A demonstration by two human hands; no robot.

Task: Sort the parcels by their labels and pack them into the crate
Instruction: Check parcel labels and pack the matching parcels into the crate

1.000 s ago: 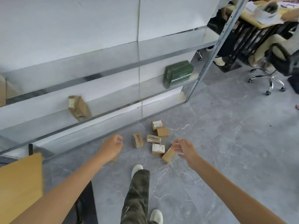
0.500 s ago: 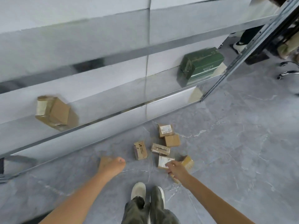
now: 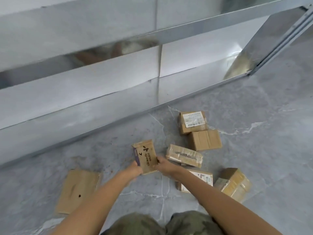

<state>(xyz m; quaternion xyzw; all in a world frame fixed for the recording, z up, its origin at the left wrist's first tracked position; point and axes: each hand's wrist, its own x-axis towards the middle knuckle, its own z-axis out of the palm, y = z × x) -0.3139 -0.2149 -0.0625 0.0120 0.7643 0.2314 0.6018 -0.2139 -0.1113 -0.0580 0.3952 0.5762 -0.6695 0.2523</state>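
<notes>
Grey floor (image 3: 264,167) bears five parcels (image 3: 184,155) beside the held parcel (image 3: 147,157).

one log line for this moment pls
left hand: holds marked parcel | right hand: holds marked parcel | other parcels: on floor

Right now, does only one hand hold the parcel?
No, the left hand and the right hand both grip the parcel.

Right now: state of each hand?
Left hand: holding the small brown cardboard parcel with black handwriting.
Right hand: holding the same parcel.
</notes>
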